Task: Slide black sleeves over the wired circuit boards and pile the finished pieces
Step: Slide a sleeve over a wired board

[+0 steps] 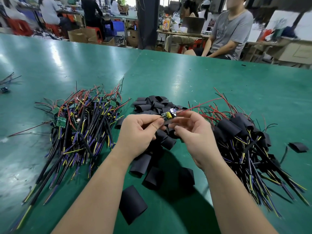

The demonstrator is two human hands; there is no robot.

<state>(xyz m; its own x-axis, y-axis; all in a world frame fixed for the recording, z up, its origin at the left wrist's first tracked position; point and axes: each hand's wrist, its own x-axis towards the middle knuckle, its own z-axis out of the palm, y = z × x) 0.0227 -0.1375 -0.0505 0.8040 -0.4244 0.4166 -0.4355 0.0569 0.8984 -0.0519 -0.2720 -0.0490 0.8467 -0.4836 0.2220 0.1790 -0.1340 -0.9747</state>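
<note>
Beyond the far edge of our green desk [185,78] we see a busy workshop. A person in a grey shirt [231,31] sits just past the far right corner, others sit at desks further back, and cardboard boxes [81,35] stand on the floor beside red stools [22,27].

Toward the left edge lies our heap of bare wired boards [81,125], with small green boards at its far end and black, yellow and purple leads fanning toward the near left corner. In the middle of the desk the loose black sleeves [152,103] run from a mound behind our hands down toward the near edge, where one flattened sleeve [132,204] lies by itself. Toward the right edge sits our pile of sleeved pieces [244,141], with black tubes on top and leads pointing at the near right corner. One more stray sleeve [298,146] lies just beyond that pile, near the right edge.

We hold both hands raised above the middle sleeves. Our left hand [140,130] pinches one end of a circuit board [168,114] between thumb and forefinger. Our right hand [194,134] has its fingers curled round the other end, where a red wire [207,101] leads off toward the far right. Something black and blurred shows just under the board between the hands; we cannot tell which hand holds it.
</note>
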